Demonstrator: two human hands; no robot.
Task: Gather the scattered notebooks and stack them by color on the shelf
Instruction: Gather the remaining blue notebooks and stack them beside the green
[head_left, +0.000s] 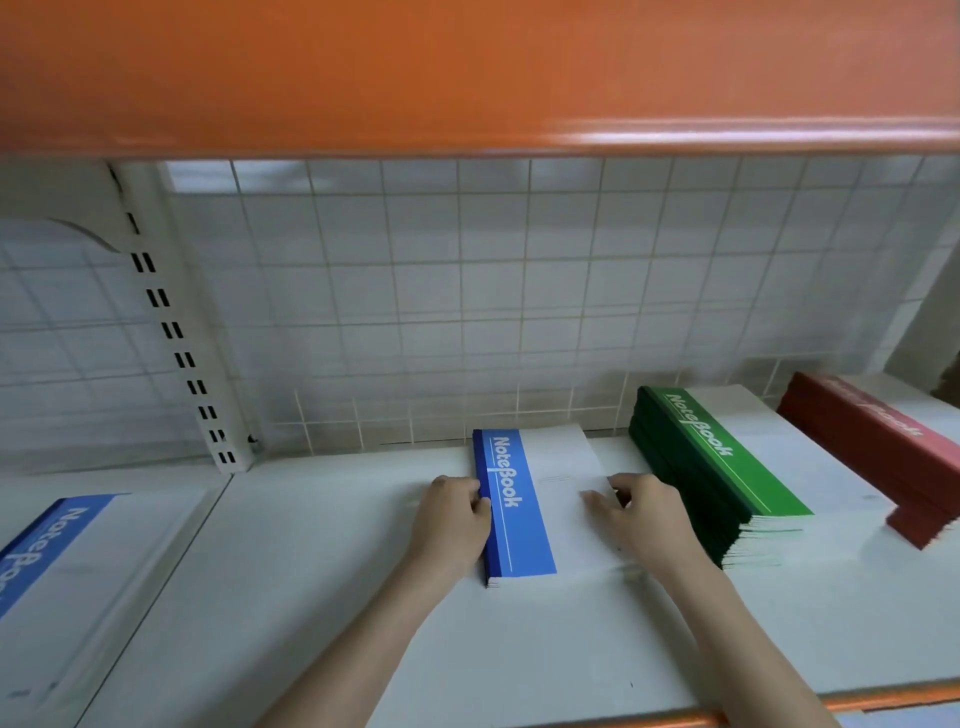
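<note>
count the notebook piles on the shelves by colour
blue piles: 2, one between the hands, one on the shelf section at left
green pile: 1
red pile: 1
total: 4 piles

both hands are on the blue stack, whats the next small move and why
Probably let go and reach for the stray blue notebook on the shelf section to the left. The left hand grips the spine edge of the blue stack and the right hand rests on its white cover; the stack looks squared, beside the green stack and red stack.
</note>
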